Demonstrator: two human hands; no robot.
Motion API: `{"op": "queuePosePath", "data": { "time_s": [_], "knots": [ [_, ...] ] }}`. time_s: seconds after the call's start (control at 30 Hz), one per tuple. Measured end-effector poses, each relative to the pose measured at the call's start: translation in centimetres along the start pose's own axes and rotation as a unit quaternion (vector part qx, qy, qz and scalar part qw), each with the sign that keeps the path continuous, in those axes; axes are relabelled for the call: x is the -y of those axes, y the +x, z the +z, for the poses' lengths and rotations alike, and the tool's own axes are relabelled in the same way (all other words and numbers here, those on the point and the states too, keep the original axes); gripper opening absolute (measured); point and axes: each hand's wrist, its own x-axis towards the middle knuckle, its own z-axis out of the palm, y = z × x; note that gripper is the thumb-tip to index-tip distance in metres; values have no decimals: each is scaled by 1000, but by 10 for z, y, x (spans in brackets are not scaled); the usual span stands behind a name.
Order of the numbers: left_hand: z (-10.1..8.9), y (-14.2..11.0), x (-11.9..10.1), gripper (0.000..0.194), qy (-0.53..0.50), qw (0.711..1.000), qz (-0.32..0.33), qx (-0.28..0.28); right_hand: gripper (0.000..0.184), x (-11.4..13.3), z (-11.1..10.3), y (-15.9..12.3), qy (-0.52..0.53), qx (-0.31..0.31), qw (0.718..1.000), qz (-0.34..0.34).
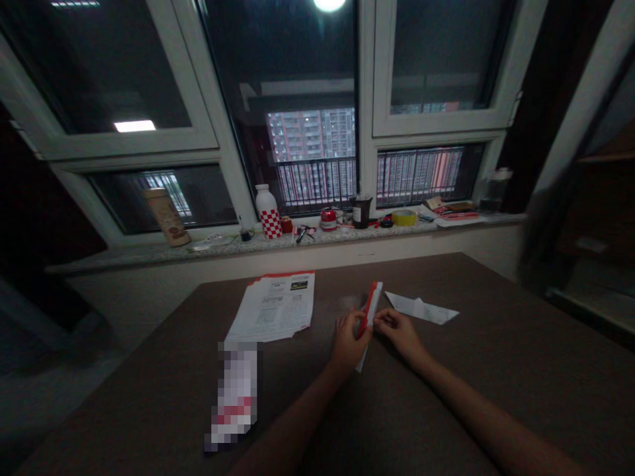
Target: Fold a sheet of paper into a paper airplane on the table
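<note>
A narrow strip of folded paper [376, 299], red along its left side and white along its right, slants upward over the table. My left hand [348, 338] is closed round its middle, and the white lower end shows beneath. At the strip's right edge, my right hand [401, 334] pinches the paper with its fingertips. To the right lies another folded white paper [431, 309], long with pointed ends and a small raised flap. A stack of printed sheets [278, 311] with red edges lies to the left of my hands.
A pixelated item [238, 390] is on the brown table [163, 377], nearer me than the sheets. Along the windowsill [218, 250] stand a checkered bottle [269, 211], a tan tumbler [166, 217], a dark cup [362, 211] and a yellow tape roll [403, 217].
</note>
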Motion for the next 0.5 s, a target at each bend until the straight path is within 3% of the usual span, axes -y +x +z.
{"op": "queuePosePath", "data": {
  "time_s": [0.2,0.5],
  "knots": [
    [-1,-2,-3,22,2,1000,28,6,34,1,3,0,85,0,996,19],
    [-3,-1,-5,27,31,999,29,-3,32,-1,3,-2,102,9,995,22]
  ]
}}
